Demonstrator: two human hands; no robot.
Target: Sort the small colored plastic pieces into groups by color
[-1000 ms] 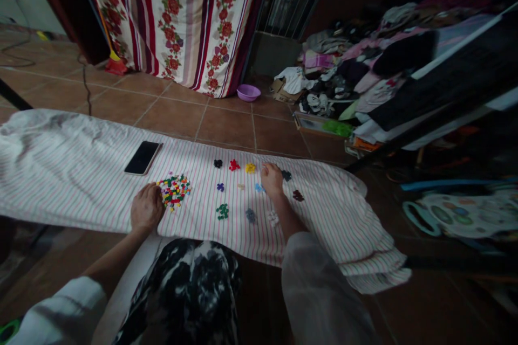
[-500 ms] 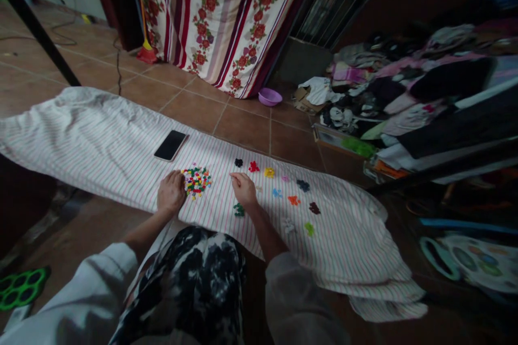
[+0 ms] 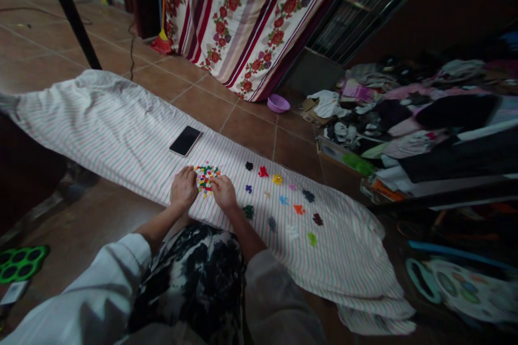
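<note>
A mixed pile of small multicoloured bead-like pieces [image 3: 205,186] lies on the striped cloth [image 3: 121,135] in front of me. Against the pile's left edge rests my left hand [image 3: 184,187], cupped on the cloth with its fingers loosely extended. My right hand [image 3: 224,192] reaches into the pile from the right, thumb and fingertips pinched together; whatever is between them is too small to make out. To the right, little single-colour heaps are spread out, among them black [image 3: 249,165], red [image 3: 263,171], dark blue [image 3: 248,189], dark green [image 3: 248,211], orange [image 3: 299,209] and lime [image 3: 311,239].
A phone [image 3: 185,140] lies on the cloth beyond my left hand. Past the cloth are a tiled floor, a purple basin [image 3: 278,103], a floral curtain [image 3: 238,11] and a broom [image 3: 162,38]. Heaped clothes [image 3: 388,102] fill the right side.
My right hand has moved left from near the sorted heaps to the mixed pile, uncovering the dark blue heap. My left hand stays beside the pile. The view has shifted slightly.
</note>
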